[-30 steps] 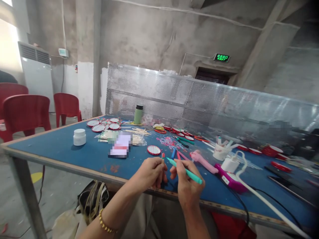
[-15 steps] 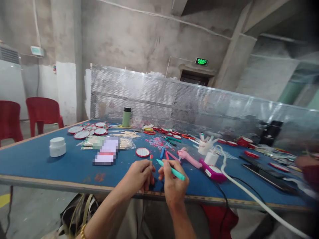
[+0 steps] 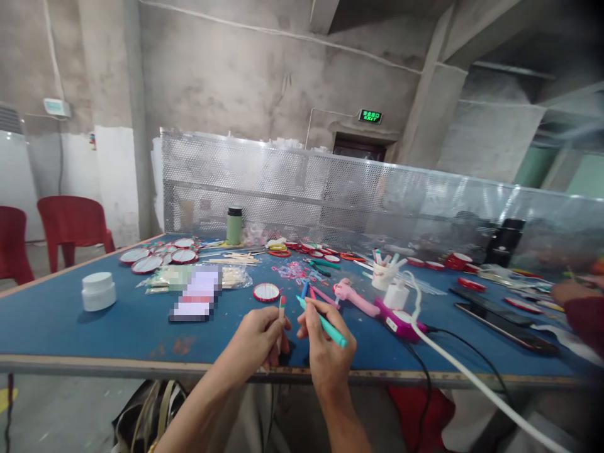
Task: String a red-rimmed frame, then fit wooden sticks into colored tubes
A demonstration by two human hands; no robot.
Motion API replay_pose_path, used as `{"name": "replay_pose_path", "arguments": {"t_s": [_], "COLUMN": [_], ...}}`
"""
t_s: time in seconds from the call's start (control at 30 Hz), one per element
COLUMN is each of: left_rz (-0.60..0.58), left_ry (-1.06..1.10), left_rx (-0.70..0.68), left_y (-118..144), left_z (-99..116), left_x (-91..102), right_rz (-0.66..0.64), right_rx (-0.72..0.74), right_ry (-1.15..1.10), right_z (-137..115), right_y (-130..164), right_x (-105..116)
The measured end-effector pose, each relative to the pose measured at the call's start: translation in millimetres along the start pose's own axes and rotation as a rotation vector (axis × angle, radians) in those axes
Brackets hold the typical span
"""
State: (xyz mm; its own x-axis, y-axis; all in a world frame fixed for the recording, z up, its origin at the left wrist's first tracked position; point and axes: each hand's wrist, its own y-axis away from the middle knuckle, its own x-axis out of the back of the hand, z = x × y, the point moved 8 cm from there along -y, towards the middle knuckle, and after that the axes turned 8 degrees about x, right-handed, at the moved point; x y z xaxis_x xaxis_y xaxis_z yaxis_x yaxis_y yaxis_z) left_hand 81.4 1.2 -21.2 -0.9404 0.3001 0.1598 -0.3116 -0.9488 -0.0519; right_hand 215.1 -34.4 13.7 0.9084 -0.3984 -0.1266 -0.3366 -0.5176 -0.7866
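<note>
My left hand (image 3: pixel 257 340) is closed on a thin stick (image 3: pixel 282 309) with a red-and-green painted tip, held upright just above the near edge of the counter (image 3: pixel 117 327). My right hand (image 3: pixel 323 349) is clamped on a teal pen (image 3: pixel 323 322), gripped as for writing, its tip slanting toward the stick and close to it; I cannot tell whether it touches. So the colouring of this stick looks partly done: the top carries colour, and the shaft below, hidden by my fingers, I cannot judge.

Just beyond my hands lie a blue pen (image 3: pixel 304 290) and a pink one, loose on the counter, and a small round red-rimmed disc (image 3: pixel 266 292). More such discs (image 3: pixel 155 257) sit well apart at the far left, next to a bag of plain sticks (image 3: pixel 231 275), which I take as work yet to be coloured.

As for containers: a white cup (image 3: pixel 384 275) stands right of the pens with several markers upright in it. A white lidded jar (image 3: pixel 98 291) stands alone at the left, closed, contents hidden. A green bottle (image 3: pixel 234 225) with a dark cap stands at the back. Another person's hand (image 3: pixel 569 290) rests at the far right.
</note>
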Motion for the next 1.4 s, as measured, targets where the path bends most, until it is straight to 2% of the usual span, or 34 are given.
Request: {"name": "replay_pose_path", "arguments": {"t_s": [0.27,0.63,0.77,0.97,1.2,1.4], "left_rz": [0.002,-0.005,-0.018,-0.015,-0.003,0.001], "left_ry": [0.007,0.005,-0.008,-0.009,-0.017,-0.012], "left_rx": [0.024,0.053,0.035,0.012,-0.007,0.034], "left_y": [4.0,1.9,4.2,5.3,5.2,6.4], "left_z": [4.2,-5.5,-1.3,-1.3,-1.6,-6.3], "left_x": [-0.8,1.7,0.3,0.5,1.6,2.0], "right_rz": [-0.03,-0.071,-0.11,-0.143,-0.132,-0.115], "right_rx": [0.0,-0.003,-0.027,0.005,0.034,0.063], "right_ry": [0.001,-0.009,-0.063,-0.011,-0.011,0.031], "right_z": [-0.4,0.7,-0.2,-4.2,-6.3,-5.1], "right_y": [1.7,8.7,7.7,6.7,7.7,8.3], "right_x": [-1.4,-3.0,-6.5,-8.9,-7.0,-5.9]}}
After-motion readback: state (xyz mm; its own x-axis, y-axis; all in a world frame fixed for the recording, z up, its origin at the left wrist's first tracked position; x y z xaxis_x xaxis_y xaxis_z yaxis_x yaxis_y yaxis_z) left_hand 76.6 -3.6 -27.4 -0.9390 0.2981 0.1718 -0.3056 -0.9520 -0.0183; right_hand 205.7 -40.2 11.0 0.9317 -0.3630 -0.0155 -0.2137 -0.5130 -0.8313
